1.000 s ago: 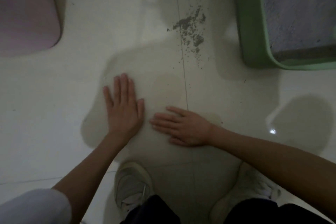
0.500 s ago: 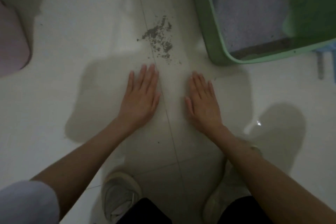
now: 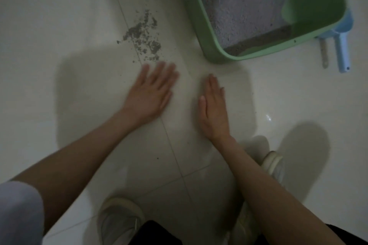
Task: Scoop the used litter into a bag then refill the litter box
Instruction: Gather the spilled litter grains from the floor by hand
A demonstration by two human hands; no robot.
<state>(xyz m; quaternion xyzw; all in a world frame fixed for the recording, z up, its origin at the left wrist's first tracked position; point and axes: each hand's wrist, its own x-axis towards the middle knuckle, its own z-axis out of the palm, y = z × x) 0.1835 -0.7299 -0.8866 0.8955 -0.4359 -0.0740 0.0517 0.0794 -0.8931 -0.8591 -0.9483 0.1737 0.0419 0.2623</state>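
Both hands lie flat, fingers straight, holding nothing: left hand (image 3: pixel 151 93), right hand (image 3: pixel 214 109). Spilled litter (image 3: pixel 142 37) sits at eleven o'clock, the litter box (image 3: pixel 199 20) at one. Sweeping barehanded may scatter grains wider.

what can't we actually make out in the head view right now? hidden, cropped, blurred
- Litter box: far end cut off by the top edge, so the litter level beyond can't be seen.
- Blue scoop: bowl mostly hidden behind the box's corner.
- Left hand: fingertips motion-blurred; whether they touch the spilled litter can't be told.
- Right hand: floor contact unclear.
- No bag in view.
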